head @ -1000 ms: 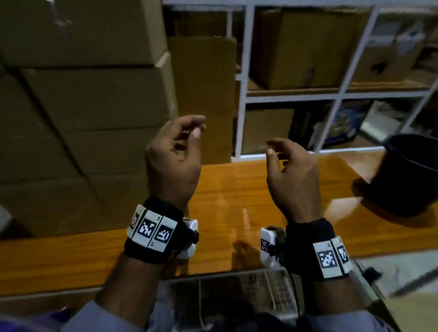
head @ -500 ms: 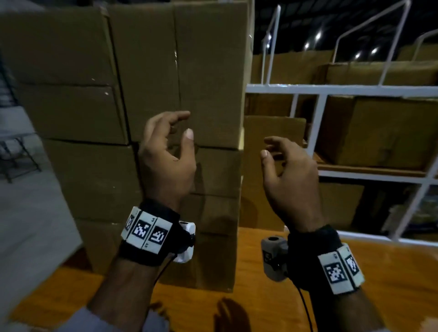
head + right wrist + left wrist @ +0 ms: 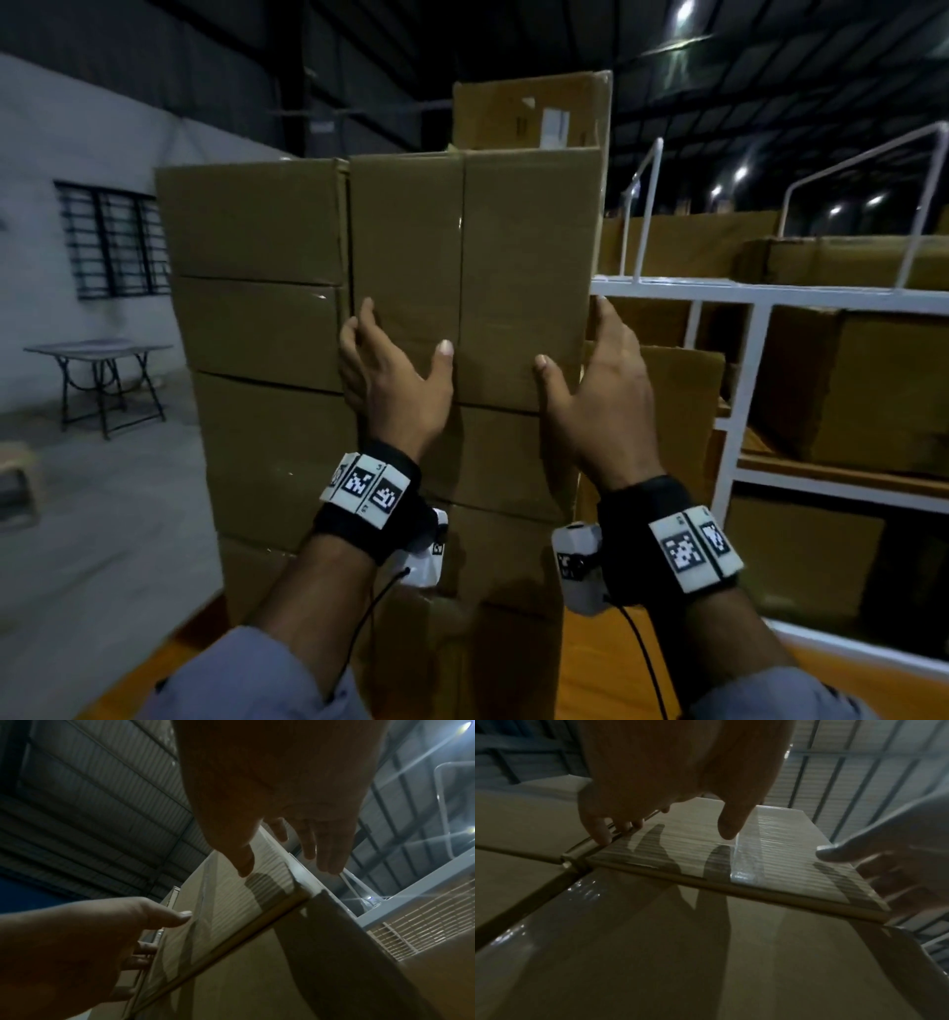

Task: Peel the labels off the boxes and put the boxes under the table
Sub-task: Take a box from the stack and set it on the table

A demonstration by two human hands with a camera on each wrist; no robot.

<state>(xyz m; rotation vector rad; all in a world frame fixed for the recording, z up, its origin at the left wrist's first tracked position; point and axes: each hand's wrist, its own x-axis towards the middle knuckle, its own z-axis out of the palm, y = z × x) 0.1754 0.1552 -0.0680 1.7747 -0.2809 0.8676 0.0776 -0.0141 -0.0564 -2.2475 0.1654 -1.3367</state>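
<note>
Both hands are raised to a tall cardboard box (image 3: pixel 472 277) that stands at the top of the nearer stack, with its front face toward the person and a strip of clear tape running down its middle. The left hand (image 3: pixel 395 380) is spread at the box's left edge: its fingers (image 3: pixel 598 833) reach into the narrow gap between this box and the neighbouring stack of boxes (image 3: pixel 257 318), while the thumb lies straight on the front face close to the tape. The right hand (image 3: pixel 601 390) is spread at the box's right edge, thumb flat on the front face and fingers (image 3: pixel 329 850) extended along the right side; in the right wrist view they appear straight, and whether they press the cardboard cannot be told. Neither hand is curled round anything. The box rests on further boxes stacked below it, which stand on an orange wooden table (image 3: pixel 606 663). A smaller box (image 3: pixel 529 110) rises behind the top of the stack, bearing a white label (image 3: pixel 554 128) on its face. To the right stands a white metal rack (image 3: pixel 739 354) holding more cardboard boxes. Far to the left, a folding table (image 3: pixel 102 354) stands before a barred window (image 3: pixel 113 239).
</note>
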